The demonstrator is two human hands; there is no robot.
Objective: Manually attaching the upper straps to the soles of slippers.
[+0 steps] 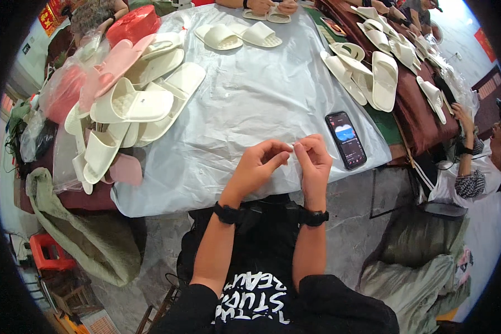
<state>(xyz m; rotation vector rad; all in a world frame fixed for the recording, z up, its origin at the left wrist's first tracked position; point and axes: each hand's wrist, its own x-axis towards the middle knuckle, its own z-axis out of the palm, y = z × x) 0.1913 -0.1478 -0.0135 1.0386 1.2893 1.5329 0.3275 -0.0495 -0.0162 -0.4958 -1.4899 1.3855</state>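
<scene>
Both bare hands are raised over the near edge of the pale sheet (250, 94), fingertips meeting or almost meeting. The left hand (256, 167) is curled, thumb and forefinger brought toward each other; the right hand (314, 166) has thumb and forefinger pinched together. Whatever they may pinch is too small to tell. Each wrist wears one black band (226, 213), two in all.

Clock directions run from the hands, with 12 at the far end of the table. One phone (348, 142), screen lit, lies on the sheet between 2 and 3 o'clock, just beside the right hand. Two white slippers (220, 38) lie side by side near 11. At 12, two hands (286, 6) of a co-worker are at two more slippers (278, 16). At 10 is a heap (136, 106) of white slippers, overlapping too much to count, with one pink slipper (117, 64) on its far side and one pink piece (127, 170) at 9. A red bundle (133, 25) sits beyond the heap.

Between 1 and 2, about four white slippers (384, 83) overlap; one single slipper (431, 100) lies at 2, near another co-worker's hand (463, 117). One red stool (38, 245) stands at 8.
</scene>
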